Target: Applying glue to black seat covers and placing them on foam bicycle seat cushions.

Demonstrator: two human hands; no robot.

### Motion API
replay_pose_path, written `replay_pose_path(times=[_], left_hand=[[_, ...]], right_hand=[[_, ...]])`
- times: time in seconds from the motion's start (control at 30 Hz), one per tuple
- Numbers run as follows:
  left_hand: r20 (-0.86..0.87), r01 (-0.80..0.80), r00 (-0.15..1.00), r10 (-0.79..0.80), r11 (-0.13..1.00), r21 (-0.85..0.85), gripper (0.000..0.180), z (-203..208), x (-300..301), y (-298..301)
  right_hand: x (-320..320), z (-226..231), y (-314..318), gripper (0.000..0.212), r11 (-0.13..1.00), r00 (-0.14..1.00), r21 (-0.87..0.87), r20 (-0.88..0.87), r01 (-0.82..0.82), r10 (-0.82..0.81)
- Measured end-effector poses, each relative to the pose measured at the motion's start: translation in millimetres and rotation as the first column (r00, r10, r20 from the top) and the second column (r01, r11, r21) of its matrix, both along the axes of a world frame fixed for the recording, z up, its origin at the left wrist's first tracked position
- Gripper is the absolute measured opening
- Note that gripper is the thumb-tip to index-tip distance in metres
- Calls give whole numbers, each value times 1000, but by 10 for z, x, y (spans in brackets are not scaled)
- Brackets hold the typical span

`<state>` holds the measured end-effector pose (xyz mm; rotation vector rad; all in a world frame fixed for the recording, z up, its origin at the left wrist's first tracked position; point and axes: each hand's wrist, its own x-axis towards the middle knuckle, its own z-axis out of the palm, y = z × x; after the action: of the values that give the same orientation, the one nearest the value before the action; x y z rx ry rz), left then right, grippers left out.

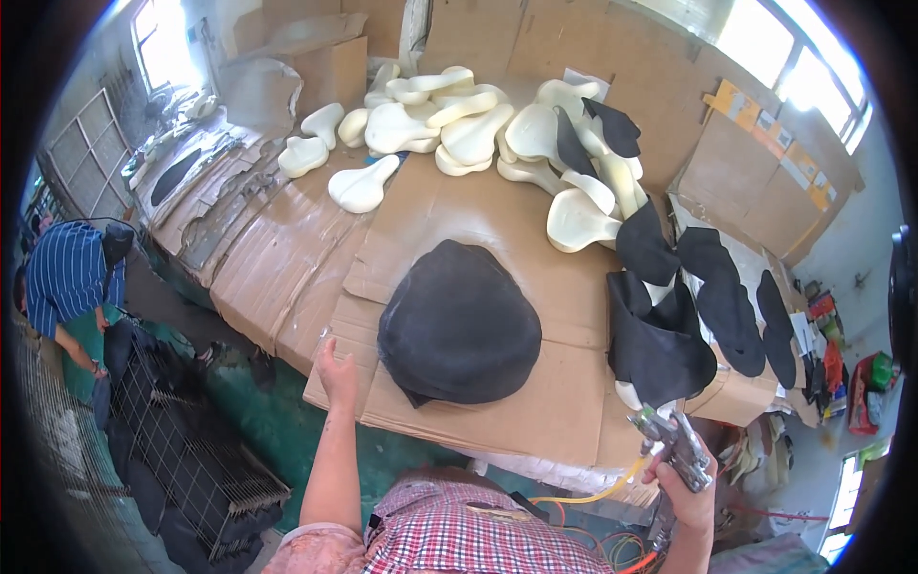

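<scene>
My left forearm reaches up and forward, and my left grip [337, 373] is loosely spread with nothing in it, near the front edge of the cardboard-covered bench [483, 430], just left of the rounded black piece [461, 323]. That piece lies in the middle of the bench. My right arm is bent up at my side, and my right grip [687, 490] is closed around a metal spray gun [677, 448], its front end tilted up and leftward. Pale saddle-shaped forms [470, 134] are heaped toward the back.
</scene>
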<state>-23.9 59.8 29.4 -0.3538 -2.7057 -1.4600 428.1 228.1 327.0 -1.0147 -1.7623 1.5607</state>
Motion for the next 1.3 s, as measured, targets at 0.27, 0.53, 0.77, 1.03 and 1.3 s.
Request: replay_pose_path(times=[0.27,0.53,0.77,1.03,1.3], left_hand=[[211,240,955,-208,961,-139,33,38,100,625],[-18,80,993,-113,801,-593,33,66,379,975],[21,83,997,-81,926,-369,21,68,339,1059],[480,-187,876,40,947,262,39,-80,357,1151],[367,-72,929,35,994,87,54,-284,432,1021]], right_hand=[[66,98,119,58,965,971,-115,18,-234,238],[154,153,286,49,942,910,-90,244,-322,335],[50,108,213,48,956,979,-213,-31,-202,200],[445,51,236,52,985,994,-144,28,-97,102],[306,-40,232,55,997,997,-78,-70,-19,14]])
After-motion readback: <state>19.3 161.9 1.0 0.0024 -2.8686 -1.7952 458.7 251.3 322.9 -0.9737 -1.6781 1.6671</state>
